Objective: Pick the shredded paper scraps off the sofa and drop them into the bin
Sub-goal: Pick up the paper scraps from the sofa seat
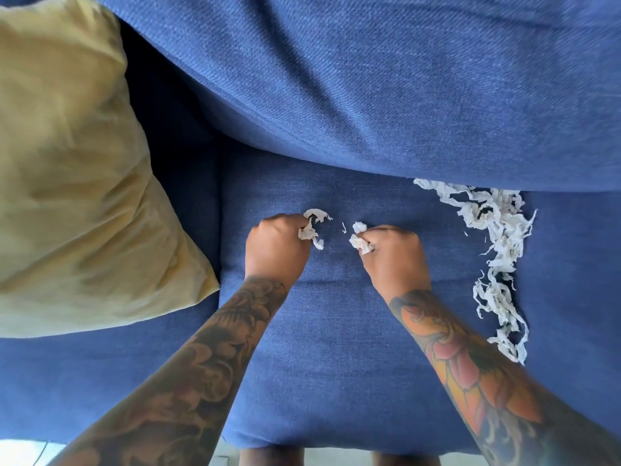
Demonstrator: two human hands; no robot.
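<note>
Blue sofa (336, 348): seat carries both fists.
Left hand (275, 250): curled round scraps (311, 230).
Right hand (393, 255): curled round a wad (359, 242).
Loose pile (497, 257): right of the hands.
Pillow (74, 183): far left.

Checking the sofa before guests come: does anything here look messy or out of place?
Yes. A long trail of shredded paper lies strewn on the blue seat cushion at right, by the backrest; both hands grip more scraps.

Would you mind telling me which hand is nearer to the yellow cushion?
The left hand. It grips paper scraps on the seat beside the yellow cushion. The right hand, gripping its own scraps, is farther off, nearer the long pile of shreds.
</note>
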